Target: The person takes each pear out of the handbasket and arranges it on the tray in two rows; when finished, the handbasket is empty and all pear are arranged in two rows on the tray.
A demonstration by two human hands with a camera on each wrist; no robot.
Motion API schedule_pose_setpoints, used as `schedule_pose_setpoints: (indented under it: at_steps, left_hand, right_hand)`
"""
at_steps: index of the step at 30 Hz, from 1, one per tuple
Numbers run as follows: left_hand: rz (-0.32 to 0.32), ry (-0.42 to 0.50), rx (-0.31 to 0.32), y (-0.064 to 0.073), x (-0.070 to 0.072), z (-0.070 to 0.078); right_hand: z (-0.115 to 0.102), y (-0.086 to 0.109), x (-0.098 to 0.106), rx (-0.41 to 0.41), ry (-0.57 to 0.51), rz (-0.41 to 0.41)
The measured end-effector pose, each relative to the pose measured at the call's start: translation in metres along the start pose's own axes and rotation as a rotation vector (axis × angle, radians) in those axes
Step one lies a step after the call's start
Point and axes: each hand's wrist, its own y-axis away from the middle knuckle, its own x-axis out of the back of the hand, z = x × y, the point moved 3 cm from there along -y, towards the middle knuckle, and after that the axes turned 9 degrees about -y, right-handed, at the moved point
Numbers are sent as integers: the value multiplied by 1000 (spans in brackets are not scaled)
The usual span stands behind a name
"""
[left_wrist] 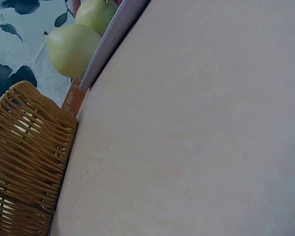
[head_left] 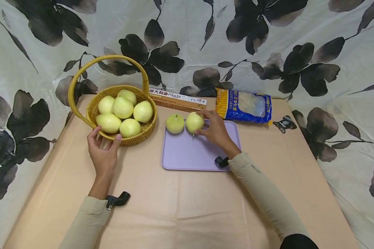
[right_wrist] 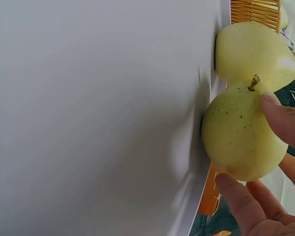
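Note:
A yellow-green pear (head_left: 194,122) stands at the far edge of a lilac tray (head_left: 193,152). My right hand (head_left: 216,129) holds it, thumb on one side near the stem and fingers round the other, as the right wrist view shows. Close beside it on the tray is a second pear (head_left: 175,123). On the left, a wicker basket (head_left: 143,136) with a tall handle contains several more pears (head_left: 123,107). The spread thumb and fingers of my left hand (head_left: 103,152) touch the near side of the basket at its rim; this hand is out of the left wrist view.
Behind the tray lies a long pasta box (head_left: 177,101), with a blue and yellow pasta bag (head_left: 244,106) to its right. A small black wrapped packet (head_left: 285,123) rests farther right. Floral cloth (head_left: 202,38) hangs behind the beige table (head_left: 156,200).

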Motion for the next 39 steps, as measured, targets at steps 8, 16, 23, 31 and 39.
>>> schedule_pose_setpoints:
  at_steps: [8,16,23,31,39]
  left_hand:
    - [2,4,11,0,0,1]
    - [6,1,23,0,1,-1]
    - [4,8,16,0,0,0]
    - [6,1,2,0,0,4]
    - [4,1,12,1,0,2]
  right_hand:
    - [5,6,7,-9,-42,29]
    - [8,4,1,13,-105,59]
    - [4,3,-2,1,-106,42]
    - [5,7,7,-21,-123,61]
    - [9,6,2,-17,-131,43]
